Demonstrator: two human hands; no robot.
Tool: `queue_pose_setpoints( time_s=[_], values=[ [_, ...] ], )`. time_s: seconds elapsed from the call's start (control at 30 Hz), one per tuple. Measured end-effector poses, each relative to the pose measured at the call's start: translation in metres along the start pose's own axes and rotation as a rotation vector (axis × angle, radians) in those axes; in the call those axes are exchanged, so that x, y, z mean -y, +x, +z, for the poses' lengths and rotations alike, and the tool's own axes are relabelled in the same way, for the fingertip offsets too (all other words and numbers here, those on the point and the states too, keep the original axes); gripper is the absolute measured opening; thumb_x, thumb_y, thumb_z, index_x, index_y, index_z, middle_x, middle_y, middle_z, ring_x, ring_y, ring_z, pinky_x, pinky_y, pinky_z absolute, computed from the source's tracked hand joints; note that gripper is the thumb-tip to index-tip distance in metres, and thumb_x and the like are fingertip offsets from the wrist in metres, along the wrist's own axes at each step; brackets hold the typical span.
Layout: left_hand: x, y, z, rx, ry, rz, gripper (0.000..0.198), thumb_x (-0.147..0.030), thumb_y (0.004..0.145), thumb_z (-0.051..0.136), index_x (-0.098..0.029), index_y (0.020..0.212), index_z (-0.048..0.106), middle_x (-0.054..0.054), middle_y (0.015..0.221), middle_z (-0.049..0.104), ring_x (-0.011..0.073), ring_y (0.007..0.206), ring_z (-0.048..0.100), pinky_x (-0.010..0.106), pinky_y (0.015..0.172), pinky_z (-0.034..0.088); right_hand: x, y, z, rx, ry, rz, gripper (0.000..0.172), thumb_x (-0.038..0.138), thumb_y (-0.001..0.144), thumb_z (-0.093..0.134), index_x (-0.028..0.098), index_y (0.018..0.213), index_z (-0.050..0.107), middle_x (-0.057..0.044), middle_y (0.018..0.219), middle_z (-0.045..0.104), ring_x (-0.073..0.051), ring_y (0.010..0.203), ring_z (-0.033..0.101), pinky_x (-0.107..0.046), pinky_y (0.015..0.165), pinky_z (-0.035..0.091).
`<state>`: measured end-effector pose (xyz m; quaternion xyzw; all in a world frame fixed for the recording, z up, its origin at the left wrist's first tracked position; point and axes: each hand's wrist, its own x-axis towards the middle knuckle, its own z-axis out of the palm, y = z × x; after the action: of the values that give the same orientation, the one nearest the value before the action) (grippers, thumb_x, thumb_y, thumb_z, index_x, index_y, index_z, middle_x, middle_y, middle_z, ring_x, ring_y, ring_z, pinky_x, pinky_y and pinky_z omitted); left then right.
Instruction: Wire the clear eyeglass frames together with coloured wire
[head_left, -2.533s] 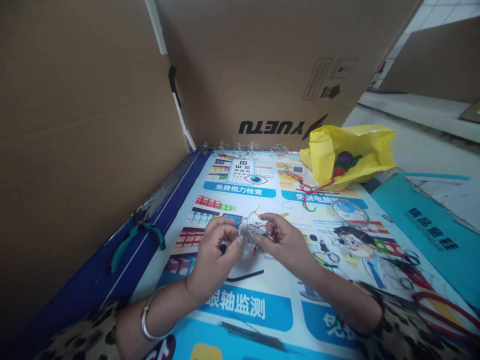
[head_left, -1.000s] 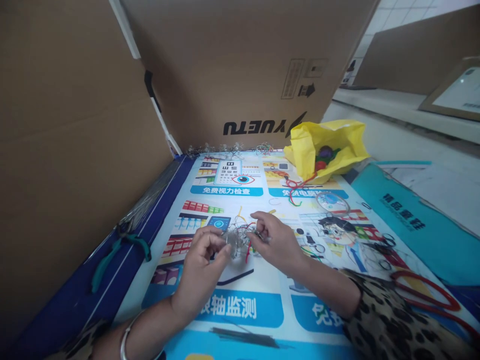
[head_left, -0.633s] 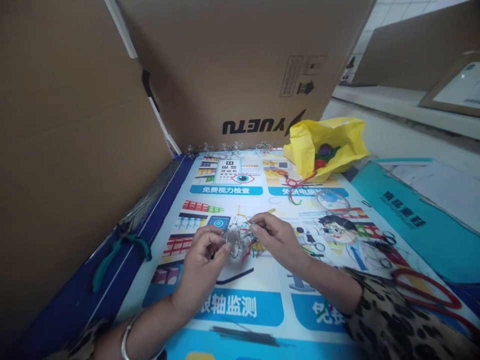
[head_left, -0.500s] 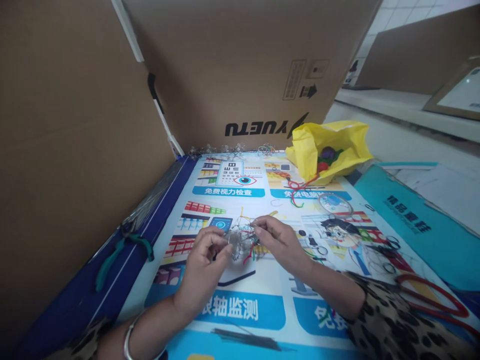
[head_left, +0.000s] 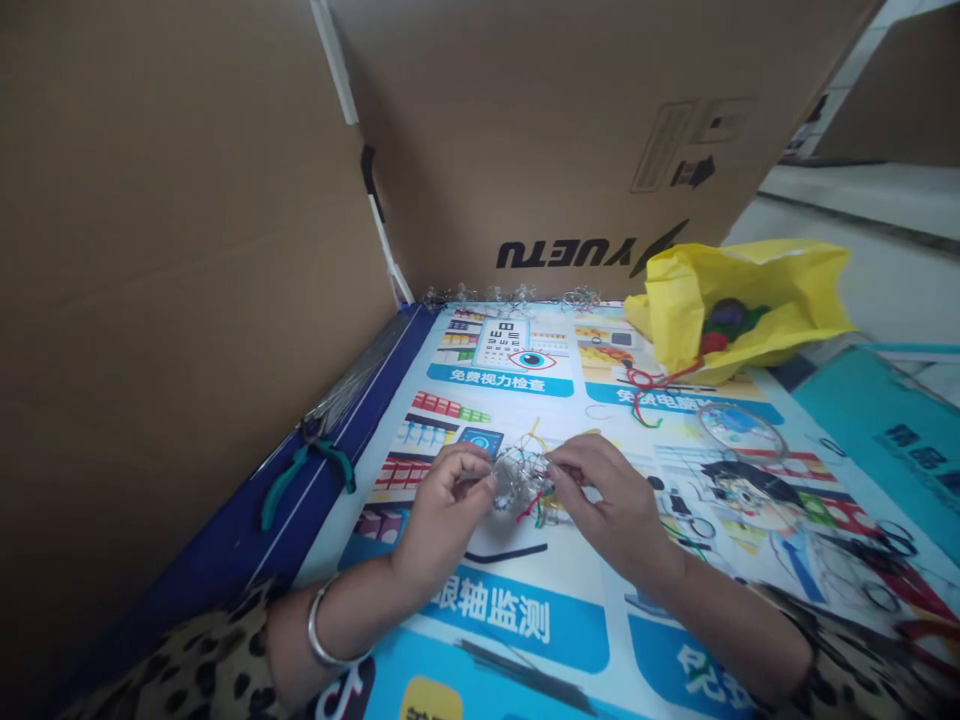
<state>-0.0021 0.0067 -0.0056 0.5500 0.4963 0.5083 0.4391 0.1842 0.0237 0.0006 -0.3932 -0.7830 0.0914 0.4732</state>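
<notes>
Between my two hands is a small openwork wire craft piece [head_left: 519, 474], made of thin silvery wire with bits of red, green and yellow strand. My left hand [head_left: 452, 497] pinches its left edge between thumb and fingers. On the opposite side, the closed fingertips of my right hand [head_left: 596, 490] grip the wire. The piece is held just above the printed sheet, and its finer parts are too small to make out. Nearer to me lies a bundle of straight dark wires [head_left: 525, 672].
Teal-handled pliers [head_left: 306, 474] lie at the left. Cardboard walls [head_left: 525, 130] stand left and behind, with several wire pieces [head_left: 480, 297] along the base. A yellow bag [head_left: 675, 310] holds coloured yarn, and red cord [head_left: 649, 385] trails out. Scissors [head_left: 885, 540] lie right.
The camera view has turned left, so everything appears further right. Both hands still hold the wire piece, with only slight finger movement.
</notes>
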Motion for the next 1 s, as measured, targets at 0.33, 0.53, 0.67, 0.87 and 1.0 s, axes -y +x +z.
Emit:
queue_pose_setpoints(
  time_s=[0.33, 0.53, 0.67, 0.87, 1.0],
  values=[
    [0.001, 0.005, 0.001, 0.055, 0.097, -0.075, 0.007, -0.022, 0.075, 0.056, -0.017, 0.076, 0.051, 0.0, 0.072, 0.051, 0.0102, 0.064, 0.049, 0.022, 0.059, 0.041, 0.004, 0.003, -0.004, 0.003, 0.082, 0.021, 0.009, 0.014, 0.082, 0.053, 0.019, 0.087, 0.059, -0.003, 0.074, 0.054, -0.015, 0.071, 0.053, -0.029, 0.063, 0.046],
    [0.003, 0.012, 0.002, 0.122, 0.078, -0.089, 0.011, -0.014, 0.072, 0.053, -0.017, 0.082, 0.049, -0.001, 0.071, 0.051, 0.0097, 0.065, 0.049, 0.021, 0.059, 0.04, 0.006, 0.004, -0.005, 0.001, 0.112, 0.023, 0.01, 0.015, 0.083, 0.051, 0.02, 0.086, 0.059, -0.003, 0.073, 0.055, -0.016, 0.071, 0.054, -0.03, 0.062, 0.046],
    [0.003, 0.014, 0.001, 0.155, 0.049, -0.089, 0.019, -0.013, 0.073, 0.051, -0.017, 0.092, 0.048, -0.001, 0.073, 0.05, 0.0096, 0.066, 0.049, 0.021, 0.059, 0.04, 0.006, 0.004, -0.005, -0.001, 0.129, 0.014, 0.01, 0.015, 0.083, 0.052, 0.02, 0.086, 0.059, -0.004, 0.075, 0.055, -0.016, 0.072, 0.054, -0.03, 0.062, 0.046],
    [0.001, 0.015, -0.002, 0.197, 0.016, -0.067, 0.037, -0.014, 0.074, 0.051, -0.02, 0.11, 0.042, -0.002, 0.074, 0.047, 0.0092, 0.066, 0.047, 0.021, 0.059, 0.037, 0.005, 0.005, -0.006, -0.025, 0.124, 0.038, 0.009, 0.017, 0.083, 0.051, 0.02, 0.085, 0.06, -0.004, 0.074, 0.056, -0.017, 0.072, 0.055, -0.03, 0.063, 0.047],
    [0.0, 0.014, -0.002, 0.146, 0.002, -0.063, 0.051, -0.014, 0.073, 0.053, -0.02, 0.12, 0.033, -0.002, 0.076, 0.048, 0.0099, 0.069, 0.049, 0.021, 0.062, 0.038, 0.002, 0.005, -0.007, -0.033, 0.118, 0.058, 0.008, 0.016, 0.084, 0.052, 0.02, 0.084, 0.059, -0.004, 0.075, 0.056, -0.016, 0.072, 0.055, -0.03, 0.063, 0.047]
  ],
)
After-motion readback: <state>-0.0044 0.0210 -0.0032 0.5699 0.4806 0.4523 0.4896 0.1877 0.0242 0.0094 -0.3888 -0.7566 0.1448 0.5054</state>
